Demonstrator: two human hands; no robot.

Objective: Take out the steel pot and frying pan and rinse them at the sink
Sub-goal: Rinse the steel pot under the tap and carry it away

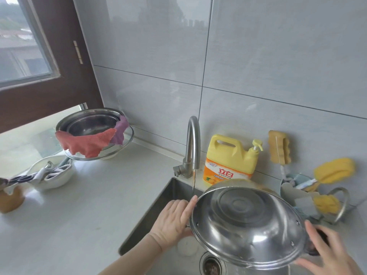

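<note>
The steel pot is tilted over the sink, its shiny inside facing me. My left hand grips its left rim and handle. My right hand holds the dark handle on its right side. A thin stream of water falls from the curved steel tap just left of the pot's rim. The sink drain shows below the pot. No frying pan is in view.
A yellow dish soap jug stands behind the sink. Sponges and a brush sit in a holder at the right. On the left counter are stacked steel bowls with red and purple cloths, and a white bowl of utensils.
</note>
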